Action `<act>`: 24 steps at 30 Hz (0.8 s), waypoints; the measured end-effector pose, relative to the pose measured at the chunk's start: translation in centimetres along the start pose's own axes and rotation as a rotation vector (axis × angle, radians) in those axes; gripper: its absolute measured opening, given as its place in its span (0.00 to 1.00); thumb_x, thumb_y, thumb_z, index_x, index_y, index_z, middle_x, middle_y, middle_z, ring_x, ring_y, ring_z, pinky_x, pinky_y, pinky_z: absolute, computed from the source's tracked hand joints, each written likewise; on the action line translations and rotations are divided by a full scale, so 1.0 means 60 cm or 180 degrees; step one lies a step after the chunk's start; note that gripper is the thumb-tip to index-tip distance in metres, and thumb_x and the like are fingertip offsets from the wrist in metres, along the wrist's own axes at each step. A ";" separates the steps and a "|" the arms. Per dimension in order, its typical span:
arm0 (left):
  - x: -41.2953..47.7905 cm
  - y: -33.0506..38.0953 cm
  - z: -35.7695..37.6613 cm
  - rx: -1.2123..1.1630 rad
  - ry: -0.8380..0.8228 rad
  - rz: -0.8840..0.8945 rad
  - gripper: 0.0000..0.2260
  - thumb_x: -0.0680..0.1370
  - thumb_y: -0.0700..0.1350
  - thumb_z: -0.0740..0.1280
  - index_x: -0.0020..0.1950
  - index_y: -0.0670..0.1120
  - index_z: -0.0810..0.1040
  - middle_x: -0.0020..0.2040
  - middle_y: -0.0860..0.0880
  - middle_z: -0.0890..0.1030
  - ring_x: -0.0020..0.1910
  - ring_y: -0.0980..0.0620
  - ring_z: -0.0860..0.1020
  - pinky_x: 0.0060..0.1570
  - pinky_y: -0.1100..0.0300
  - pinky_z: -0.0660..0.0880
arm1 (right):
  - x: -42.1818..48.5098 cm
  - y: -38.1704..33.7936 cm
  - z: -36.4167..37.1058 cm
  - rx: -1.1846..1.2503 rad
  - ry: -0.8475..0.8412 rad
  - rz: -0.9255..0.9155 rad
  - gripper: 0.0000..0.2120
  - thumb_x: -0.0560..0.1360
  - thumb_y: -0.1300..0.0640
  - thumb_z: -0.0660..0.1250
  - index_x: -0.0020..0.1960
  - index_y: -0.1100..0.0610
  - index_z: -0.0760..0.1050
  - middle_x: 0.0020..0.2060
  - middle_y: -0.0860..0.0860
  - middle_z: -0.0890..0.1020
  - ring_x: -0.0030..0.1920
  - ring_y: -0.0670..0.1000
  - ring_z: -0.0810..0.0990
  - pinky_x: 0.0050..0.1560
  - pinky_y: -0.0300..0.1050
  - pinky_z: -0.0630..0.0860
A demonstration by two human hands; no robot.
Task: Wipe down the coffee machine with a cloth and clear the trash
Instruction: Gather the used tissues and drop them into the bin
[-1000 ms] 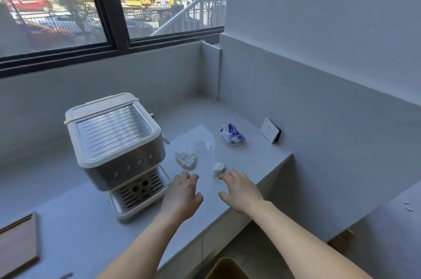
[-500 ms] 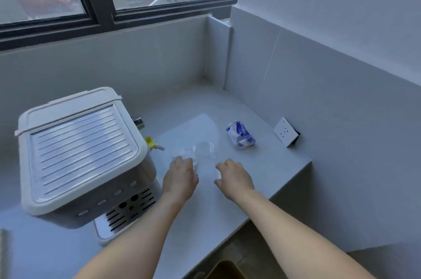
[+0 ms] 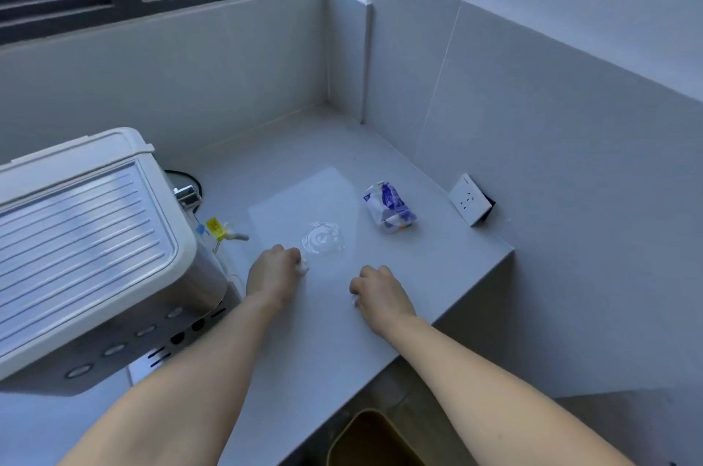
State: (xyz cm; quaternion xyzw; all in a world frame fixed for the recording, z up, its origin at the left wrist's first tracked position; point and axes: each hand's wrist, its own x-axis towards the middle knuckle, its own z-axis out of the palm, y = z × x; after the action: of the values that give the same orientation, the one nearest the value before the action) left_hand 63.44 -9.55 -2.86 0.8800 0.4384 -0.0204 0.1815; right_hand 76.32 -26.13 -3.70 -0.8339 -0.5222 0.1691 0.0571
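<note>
White scraps [image 3: 304, 267] in both fists

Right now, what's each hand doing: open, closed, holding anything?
Left hand: closed on a crumpled white tissue.
Right hand: closed on a small white scrap, mostly hidden.

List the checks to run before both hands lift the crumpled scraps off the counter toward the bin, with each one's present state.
1. Left hand closed on a white crumpled scrap: ok, a bit shows at the fingers.
2. Right hand closed on the other scrap: cannot tell, only a sliver shows.
3. Clear plastic lid collected: not ok, it lies on the counter just beyond the left hand.
4. Blue and white wrapper collected: not ok, it lies near the wall socket.
5. Bin within reach: ok, below the counter edge.
6. Cloth for the coffee machine ready: cannot tell, none in view.
</note>
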 end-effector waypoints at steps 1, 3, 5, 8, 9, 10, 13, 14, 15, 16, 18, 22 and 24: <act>-0.006 -0.002 0.000 -0.0006 0.0004 0.0003 0.12 0.79 0.50 0.63 0.53 0.43 0.80 0.50 0.41 0.77 0.50 0.40 0.76 0.48 0.52 0.74 | -0.003 0.001 0.002 0.0009 0.0021 -0.0017 0.09 0.76 0.66 0.61 0.53 0.60 0.77 0.51 0.55 0.75 0.53 0.59 0.71 0.46 0.53 0.76; -0.018 -0.004 -0.003 -0.0040 0.0012 0.0009 0.11 0.78 0.49 0.63 0.51 0.42 0.80 0.48 0.41 0.77 0.49 0.40 0.76 0.48 0.52 0.74 | -0.008 0.003 0.003 0.0046 0.0076 -0.0032 0.10 0.75 0.68 0.60 0.53 0.60 0.77 0.51 0.55 0.76 0.52 0.59 0.71 0.46 0.52 0.75; -0.035 -0.003 -0.005 -0.0111 0.0078 0.0042 0.09 0.78 0.46 0.63 0.51 0.43 0.80 0.48 0.42 0.77 0.49 0.41 0.75 0.47 0.54 0.72 | -0.012 0.004 0.003 0.0121 0.0149 -0.0028 0.11 0.75 0.68 0.60 0.53 0.60 0.77 0.51 0.56 0.76 0.52 0.59 0.72 0.45 0.51 0.74; -0.068 0.000 -0.002 -0.0174 0.0208 0.0172 0.08 0.77 0.42 0.61 0.51 0.45 0.79 0.48 0.45 0.76 0.48 0.43 0.74 0.46 0.55 0.71 | -0.025 0.004 0.000 0.0255 0.0267 -0.0048 0.09 0.77 0.65 0.60 0.53 0.59 0.77 0.51 0.55 0.76 0.52 0.58 0.72 0.45 0.50 0.74; -0.079 0.001 0.000 -0.0161 0.0235 0.0226 0.09 0.76 0.39 0.61 0.52 0.46 0.79 0.47 0.46 0.75 0.48 0.44 0.74 0.45 0.55 0.71 | -0.031 0.004 -0.002 0.0269 0.0284 -0.0058 0.09 0.77 0.64 0.60 0.53 0.59 0.77 0.51 0.55 0.76 0.52 0.58 0.72 0.45 0.50 0.74; -0.090 0.002 0.003 -0.0162 0.0254 0.0269 0.11 0.75 0.37 0.61 0.52 0.47 0.79 0.47 0.46 0.75 0.48 0.44 0.73 0.44 0.55 0.71 | -0.038 0.007 -0.004 0.0275 0.0298 -0.0065 0.09 0.77 0.64 0.60 0.53 0.58 0.77 0.51 0.55 0.76 0.52 0.58 0.73 0.45 0.50 0.74; -0.119 0.016 0.010 -0.0190 0.0347 0.0332 0.13 0.73 0.35 0.61 0.52 0.48 0.79 0.47 0.48 0.75 0.48 0.44 0.74 0.41 0.57 0.67 | -0.065 0.017 -0.010 0.0325 0.0349 -0.0053 0.09 0.77 0.63 0.61 0.54 0.58 0.77 0.51 0.55 0.77 0.53 0.58 0.73 0.47 0.51 0.74; -0.129 0.024 0.013 -0.0193 0.0393 0.0349 0.14 0.73 0.34 0.61 0.52 0.48 0.79 0.47 0.48 0.75 0.49 0.44 0.74 0.41 0.57 0.66 | -0.076 0.022 -0.011 0.0343 0.0368 -0.0061 0.10 0.77 0.63 0.61 0.55 0.57 0.78 0.52 0.55 0.77 0.53 0.58 0.73 0.47 0.50 0.74; -0.139 0.034 0.015 -0.0197 0.0442 0.0371 0.14 0.73 0.34 0.61 0.52 0.48 0.79 0.47 0.47 0.76 0.49 0.44 0.74 0.41 0.57 0.65 | -0.087 0.028 -0.012 0.0354 0.0385 -0.0079 0.10 0.77 0.63 0.61 0.55 0.57 0.78 0.52 0.55 0.77 0.53 0.58 0.73 0.47 0.50 0.74; -0.152 0.045 0.019 -0.0206 0.0493 0.0390 0.14 0.72 0.34 0.62 0.53 0.47 0.79 0.47 0.47 0.76 0.49 0.43 0.75 0.41 0.57 0.65 | -0.101 0.035 -0.014 0.0366 0.0399 -0.0100 0.10 0.77 0.63 0.61 0.55 0.57 0.78 0.51 0.55 0.77 0.53 0.58 0.73 0.47 0.50 0.74; -0.179 0.071 0.026 -0.0240 0.0586 0.0391 0.14 0.72 0.34 0.62 0.53 0.47 0.79 0.48 0.46 0.77 0.49 0.43 0.75 0.41 0.57 0.66 | -0.128 0.048 -0.016 0.0412 0.0458 -0.0168 0.11 0.77 0.64 0.62 0.55 0.58 0.79 0.51 0.55 0.77 0.53 0.58 0.73 0.47 0.50 0.74; -0.247 0.120 0.049 -0.0370 0.0765 0.0320 0.14 0.73 0.34 0.62 0.54 0.47 0.80 0.49 0.46 0.78 0.49 0.43 0.75 0.40 0.56 0.65 | -0.183 0.079 -0.015 0.0518 0.0516 -0.0334 0.11 0.77 0.63 0.62 0.56 0.57 0.79 0.52 0.54 0.78 0.54 0.57 0.74 0.50 0.51 0.74; -0.284 0.143 0.058 -0.0489 0.0818 0.0247 0.14 0.74 0.34 0.62 0.54 0.47 0.80 0.49 0.46 0.78 0.49 0.43 0.75 0.41 0.56 0.67 | -0.209 0.093 -0.014 0.0545 0.0522 -0.0415 0.11 0.77 0.63 0.62 0.57 0.57 0.79 0.52 0.54 0.78 0.55 0.57 0.74 0.52 0.50 0.74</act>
State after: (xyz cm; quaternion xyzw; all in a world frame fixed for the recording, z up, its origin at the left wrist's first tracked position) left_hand 60.07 -28.45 -0.23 0.8752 0.4239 0.1331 0.1913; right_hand 76.39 -39.72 -1.65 -0.8014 -0.5525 0.1402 0.1815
